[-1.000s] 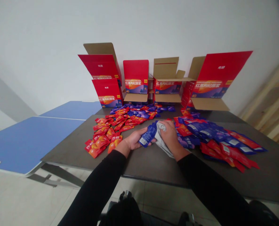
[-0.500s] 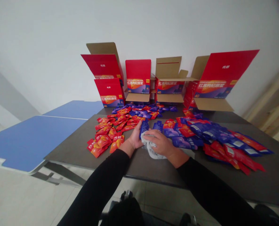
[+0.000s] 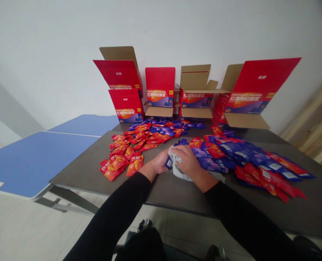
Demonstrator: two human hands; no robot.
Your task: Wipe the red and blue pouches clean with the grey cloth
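Near the front middle of the dark table, my left hand (image 3: 161, 161) is closed around a dark blue sachet (image 3: 168, 162), of which only the lower end shows. A crumpled whitish cloth (image 3: 176, 164) is gripped by my right hand (image 3: 187, 160) and pressed over the sachet's upper part. The cloth's loose end hangs down to the tabletop. Just right of my right hand lie blue and purple sachets (image 3: 211, 164). To the left of my left hand are red sachets (image 3: 135, 165), lying loose.
Open red cartons (image 3: 159, 88) stand in a row at the back, flaps spread. A larger heap of mixed sachets (image 3: 254, 156) covers the table's right side. Loose sachets also lie before the cartons. A blue table (image 3: 54, 156) adjoins on the left.
My right hand has moved the cloth up over the blue sachet, hiding more of it. The sachet's top showed earlier; now its lower end does. My left hand has shifted slightly right.
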